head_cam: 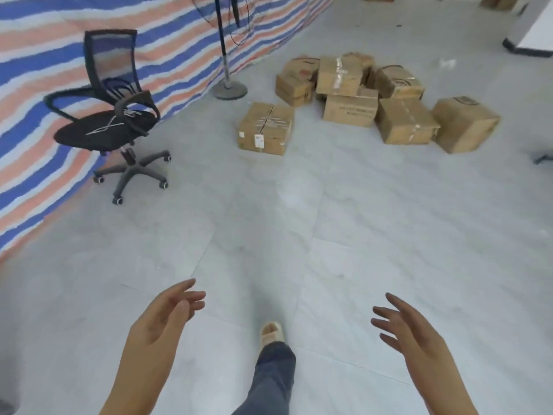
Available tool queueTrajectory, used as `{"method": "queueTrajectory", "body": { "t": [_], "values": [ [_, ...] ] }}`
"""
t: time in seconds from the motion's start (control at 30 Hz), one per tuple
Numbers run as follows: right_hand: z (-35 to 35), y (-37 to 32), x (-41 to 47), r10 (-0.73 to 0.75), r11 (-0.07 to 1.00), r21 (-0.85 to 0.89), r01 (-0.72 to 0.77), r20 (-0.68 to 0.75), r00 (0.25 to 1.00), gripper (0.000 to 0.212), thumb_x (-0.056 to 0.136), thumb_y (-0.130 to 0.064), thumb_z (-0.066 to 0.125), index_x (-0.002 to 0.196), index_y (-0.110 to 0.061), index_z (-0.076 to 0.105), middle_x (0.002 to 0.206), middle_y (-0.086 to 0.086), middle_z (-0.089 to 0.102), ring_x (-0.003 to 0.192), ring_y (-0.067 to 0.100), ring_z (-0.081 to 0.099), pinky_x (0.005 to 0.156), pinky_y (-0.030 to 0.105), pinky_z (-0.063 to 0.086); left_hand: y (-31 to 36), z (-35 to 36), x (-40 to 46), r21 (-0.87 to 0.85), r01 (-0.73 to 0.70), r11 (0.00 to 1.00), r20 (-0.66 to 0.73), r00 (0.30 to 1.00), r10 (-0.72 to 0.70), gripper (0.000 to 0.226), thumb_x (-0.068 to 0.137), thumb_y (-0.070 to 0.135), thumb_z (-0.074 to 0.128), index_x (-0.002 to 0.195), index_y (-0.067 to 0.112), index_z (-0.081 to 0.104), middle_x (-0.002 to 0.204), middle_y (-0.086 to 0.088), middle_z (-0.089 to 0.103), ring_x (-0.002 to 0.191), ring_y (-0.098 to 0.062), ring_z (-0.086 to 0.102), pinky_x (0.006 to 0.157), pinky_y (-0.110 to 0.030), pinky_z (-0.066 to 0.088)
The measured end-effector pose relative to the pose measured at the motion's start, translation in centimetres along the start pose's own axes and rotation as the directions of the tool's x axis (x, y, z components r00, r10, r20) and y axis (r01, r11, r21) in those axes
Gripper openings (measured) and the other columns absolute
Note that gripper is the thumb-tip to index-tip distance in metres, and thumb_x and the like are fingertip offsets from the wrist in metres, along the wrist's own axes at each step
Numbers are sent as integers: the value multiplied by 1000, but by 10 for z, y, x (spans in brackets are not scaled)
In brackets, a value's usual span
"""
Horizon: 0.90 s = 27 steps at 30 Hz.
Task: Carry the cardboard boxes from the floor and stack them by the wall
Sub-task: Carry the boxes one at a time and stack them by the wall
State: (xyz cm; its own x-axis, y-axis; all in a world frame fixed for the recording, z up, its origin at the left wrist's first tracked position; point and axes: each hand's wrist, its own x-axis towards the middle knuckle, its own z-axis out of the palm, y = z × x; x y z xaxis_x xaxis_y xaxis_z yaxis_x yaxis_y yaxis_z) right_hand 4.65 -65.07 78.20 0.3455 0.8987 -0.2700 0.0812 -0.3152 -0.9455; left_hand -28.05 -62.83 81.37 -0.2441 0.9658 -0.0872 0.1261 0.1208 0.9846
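Boxes point(359, 97) sit in a loose heap on the grey floor point(329, 235) well ahead, all taped shut, so their contents cannot be seen; one box point(264, 128) lies apart, nearest the striped tarp point(45, 70). Both hands are held out low with fingers loosely spread, the left hand point(158, 319) and right hand point(410, 330) holding nothing. A foot point(270, 332) is forward between them. An office chair point(110, 115) and a fan stand point(229, 85) stand beside the tarp, the fan's head cut off above.
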Motion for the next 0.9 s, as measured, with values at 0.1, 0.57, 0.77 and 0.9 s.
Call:
{"method": "queueTrajectory", "body": {
  "t": [0.1, 0.57, 0.77, 0.9],
  "values": [
    [7, -15, 57, -14, 1000, -19, 14, -20, 1000, 29, 98, -10, 48, 118, -28, 61, 99, -9, 73, 92, 8, 70, 79, 25, 57, 1, 30, 57, -15, 13, 1000, 27, 1000, -13, 33, 97, 1, 44, 107, 23, 68, 98, 0, 73, 93, -15, 69, 88, -26, 52],
    [27, -110, 297, -57, 998, 24, 60, -115, 992, 29, 98, -10, 48, 117, -28, 62, 98, -11, 73, 91, 8, 70, 78, 22, 56, 62, 151, 306, -27, -6, 1000, 135, 991, 10, 32, 96, -2, 42, 105, 15, 68, 94, -6, 74, 88, -19, 70, 84, -26, 54],
    [3, -113, 410, -9, 1000, 17, 11, -106, 994, 28, 97, -7, 48, 113, -24, 63, 96, -5, 74, 88, 9, 71, 74, 19, 56, 70, 224, 396, 0, 0, 1000, 101, 995, 0, 31, 97, 3, 43, 106, 18, 68, 96, -3, 74, 90, -17, 70, 86, -27, 53],
    [-28, -137, 501, -27, 1000, 3, 28, -80, 996, 28, 97, -7, 48, 113, -25, 63, 97, -5, 74, 89, 8, 71, 76, 19, 56, 83, 294, 449, -26, -8, 1000, 58, 998, 10, 32, 98, 3, 43, 105, 21, 68, 96, -2, 74, 90, -16, 70, 86, -27, 53]
  ]
}}
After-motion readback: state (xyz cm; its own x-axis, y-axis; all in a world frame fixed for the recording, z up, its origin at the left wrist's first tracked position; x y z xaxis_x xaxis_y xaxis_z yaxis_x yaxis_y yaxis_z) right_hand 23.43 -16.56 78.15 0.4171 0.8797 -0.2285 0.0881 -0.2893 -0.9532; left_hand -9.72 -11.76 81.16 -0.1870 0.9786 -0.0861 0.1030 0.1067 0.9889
